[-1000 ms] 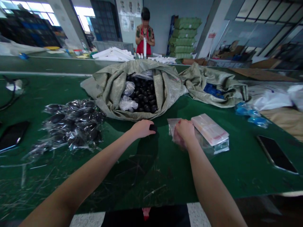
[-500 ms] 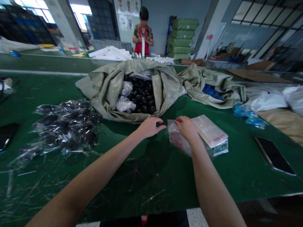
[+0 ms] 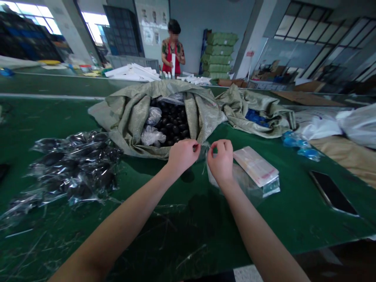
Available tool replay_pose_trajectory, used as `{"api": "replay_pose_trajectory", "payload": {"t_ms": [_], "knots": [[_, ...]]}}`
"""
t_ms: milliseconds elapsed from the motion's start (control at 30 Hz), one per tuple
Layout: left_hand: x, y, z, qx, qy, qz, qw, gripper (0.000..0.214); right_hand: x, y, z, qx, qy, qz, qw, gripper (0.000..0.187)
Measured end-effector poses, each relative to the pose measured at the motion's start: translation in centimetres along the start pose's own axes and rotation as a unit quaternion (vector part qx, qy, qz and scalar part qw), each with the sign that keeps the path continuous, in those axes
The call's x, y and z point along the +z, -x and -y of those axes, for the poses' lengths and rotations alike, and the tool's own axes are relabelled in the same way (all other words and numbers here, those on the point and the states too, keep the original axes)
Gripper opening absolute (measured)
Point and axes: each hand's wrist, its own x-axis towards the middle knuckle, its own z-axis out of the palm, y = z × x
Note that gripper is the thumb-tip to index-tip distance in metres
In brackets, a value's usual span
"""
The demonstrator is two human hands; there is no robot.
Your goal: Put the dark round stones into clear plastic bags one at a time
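Both my hands are raised a little over the green table [image 3: 188, 219] and pinch the top of one small clear plastic bag [image 3: 205, 156] between them. My left hand [image 3: 182, 155] grips its left edge, my right hand [image 3: 221, 159] its right edge. A dark shape, perhaps a black oval piece [image 3: 187, 175], shows just below my left hand. Behind the hands lies an open woven sack [image 3: 132, 113] full of black oval pieces [image 3: 173, 123]. A stack of clear bags [image 3: 256, 167] lies right of my right hand.
A heap of filled clear packets [image 3: 73, 164] lies at the left. A second sack [image 3: 258, 111] with blue pieces lies behind on the right, a dark phone [image 3: 331, 192] near the right edge. A person in red [image 3: 172, 53] works at a far table.
My left hand has left the table, where it had a black piece, and has come up to the bag. My right hand has lifted one clear bag off the stack; both now pinch it.
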Motion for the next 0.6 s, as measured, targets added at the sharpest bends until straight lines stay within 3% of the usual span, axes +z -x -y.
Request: {"api": "replay_pose_trajectory", "payload": {"t_ms": [133,233,300,400,467,567,600], "knots": [[-1.7,-0.2,0.5,-0.025,-0.036,-0.024,0.999,0.027,0.0,-1.1,2.1,-0.088,0.081,0.134,0.984,0.025],[-2.6,-0.2,1.0,-0.038,-0.078,-0.049,0.995,0.03,0.0,-1.8,4.1,-0.052,0.111,0.23,0.965,0.028],[-2.9,-0.2,1.3,-0.033,-0.097,-0.062,0.993,0.033,0.2,-2.2,5.1,-0.021,0.058,0.252,0.966,0.028],[-3.1,-0.1,1.6,-0.014,-0.105,-0.082,0.991,0.038,0.9,-2.7,6.0,0.039,-0.146,0.258,0.954,0.023],[-3.0,-0.1,1.8,-0.004,-0.104,-0.095,0.99,0.041,1.4,-3.1,6.1,0.138,-0.328,0.261,0.897,0.029],[-2.7,0.0,2.1,0.009,-0.107,-0.092,0.99,0.042,1.7,-3.5,5.8,0.298,-0.529,0.231,0.76,0.042],[-2.6,0.0,2.2,0.01,-0.108,-0.087,0.99,0.042,1.7,-3.6,5.7,0.325,-0.564,0.211,0.729,0.046]]}}
